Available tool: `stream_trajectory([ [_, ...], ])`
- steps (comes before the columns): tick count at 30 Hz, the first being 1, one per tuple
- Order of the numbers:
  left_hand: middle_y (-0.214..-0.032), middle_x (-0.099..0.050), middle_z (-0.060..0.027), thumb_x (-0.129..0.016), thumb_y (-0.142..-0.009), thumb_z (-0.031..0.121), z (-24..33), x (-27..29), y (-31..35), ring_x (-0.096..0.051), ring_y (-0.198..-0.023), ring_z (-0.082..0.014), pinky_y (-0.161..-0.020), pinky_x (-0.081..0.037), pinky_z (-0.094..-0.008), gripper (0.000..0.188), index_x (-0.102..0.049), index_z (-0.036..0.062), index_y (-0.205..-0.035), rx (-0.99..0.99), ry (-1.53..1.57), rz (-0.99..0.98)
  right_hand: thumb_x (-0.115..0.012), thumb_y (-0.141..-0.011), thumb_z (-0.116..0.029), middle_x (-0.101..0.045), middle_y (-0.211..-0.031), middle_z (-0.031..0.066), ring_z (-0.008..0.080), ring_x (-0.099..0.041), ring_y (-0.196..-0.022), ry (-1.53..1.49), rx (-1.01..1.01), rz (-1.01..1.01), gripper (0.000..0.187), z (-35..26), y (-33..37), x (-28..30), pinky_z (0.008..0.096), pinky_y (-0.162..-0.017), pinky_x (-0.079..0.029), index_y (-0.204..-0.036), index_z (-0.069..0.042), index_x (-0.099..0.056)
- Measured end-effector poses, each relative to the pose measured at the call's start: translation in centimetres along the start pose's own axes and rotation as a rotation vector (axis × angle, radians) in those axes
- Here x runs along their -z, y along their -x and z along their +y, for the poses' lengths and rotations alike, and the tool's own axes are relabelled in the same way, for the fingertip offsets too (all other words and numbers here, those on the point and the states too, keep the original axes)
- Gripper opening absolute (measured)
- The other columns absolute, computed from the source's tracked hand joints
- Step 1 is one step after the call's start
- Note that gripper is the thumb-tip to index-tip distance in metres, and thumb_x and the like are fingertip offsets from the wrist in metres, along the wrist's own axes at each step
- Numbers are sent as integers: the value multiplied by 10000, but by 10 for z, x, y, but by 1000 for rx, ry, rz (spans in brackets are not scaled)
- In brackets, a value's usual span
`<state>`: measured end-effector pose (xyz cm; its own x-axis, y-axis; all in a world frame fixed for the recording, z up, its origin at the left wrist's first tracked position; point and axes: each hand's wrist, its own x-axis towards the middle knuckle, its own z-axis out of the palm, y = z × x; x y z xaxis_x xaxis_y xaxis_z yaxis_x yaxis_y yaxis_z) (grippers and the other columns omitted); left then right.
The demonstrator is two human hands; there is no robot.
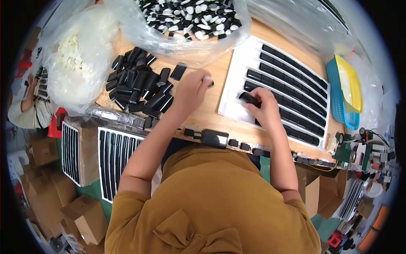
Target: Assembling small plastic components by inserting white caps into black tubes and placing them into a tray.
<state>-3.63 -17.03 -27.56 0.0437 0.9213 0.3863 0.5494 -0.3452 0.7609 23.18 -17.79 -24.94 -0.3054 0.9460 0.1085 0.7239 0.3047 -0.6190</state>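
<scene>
My right hand is closed round the end of a short black tube-shaped piece over the white tray. Rows of similar black pieces fill most of that tray. To the left, my left hand is raised above the table with its fingers pinched together. A small piece, partly white and partly dark, pokes out at its fingertips; the rest is hidden. Beside that hand lies a loose pile of black tube-shaped pieces, with a single black piece apart from it.
A clear plastic bag of small black and white pieces stands at the far side. Left of it is a bag of cream-coloured pieces. A blue basket with a yellow one sits right. Filled trays lean below the table's left edge.
</scene>
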Motion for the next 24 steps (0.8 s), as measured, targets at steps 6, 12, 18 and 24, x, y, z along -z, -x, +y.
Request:
stream_trajectory([
  [6, -1004, -673, -89, -750, -823, 68, -6, 1, 42, -598, -1037, -277, -901, -479, -364, 266, -654, 34, -1069, -11, 54, -9, -816, -802, -71, -587, -819, 29, 113, -494, -679, -271, -123, -113, 280, -53, -25, 3, 250, -646, -446, -976, -22, -602],
  [12, -1051, -614, -94, -817, -692, 50, -25, -4, 48, -534, -1089, -322, -926, -440, -410, 357, -653, 46, -1009, -80, -10, 47, -806, -815, -98, -616, -875, 58, 136, -540, -686, -145, 225, -82, 321, -66, -43, -19, 271, -617, -457, -1087, -18, -656],
  [18, -1070, -606, -88, -816, -710, 60, -24, -3, 52, -533, -1096, -307, -960, -423, -402, 310, -642, 48, -966, -29, 6, 3, -748, -834, -55, -644, -935, 129, 260, -636, -763, -127, 341, -174, 261, -83, -43, -41, 340, -654, -516, -1072, -28, -643],
  [24, -1079, -602, -97, -809, -726, 63, -23, -5, 51, -533, -1097, -307, -951, -430, -394, 316, -634, 21, -986, -23, -14, 6, -725, -826, -34, -649, -951, 170, 371, -647, -850, 16, 421, -229, 253, -78, -47, -54, 431, -740, -529, -1057, -26, -623],
])
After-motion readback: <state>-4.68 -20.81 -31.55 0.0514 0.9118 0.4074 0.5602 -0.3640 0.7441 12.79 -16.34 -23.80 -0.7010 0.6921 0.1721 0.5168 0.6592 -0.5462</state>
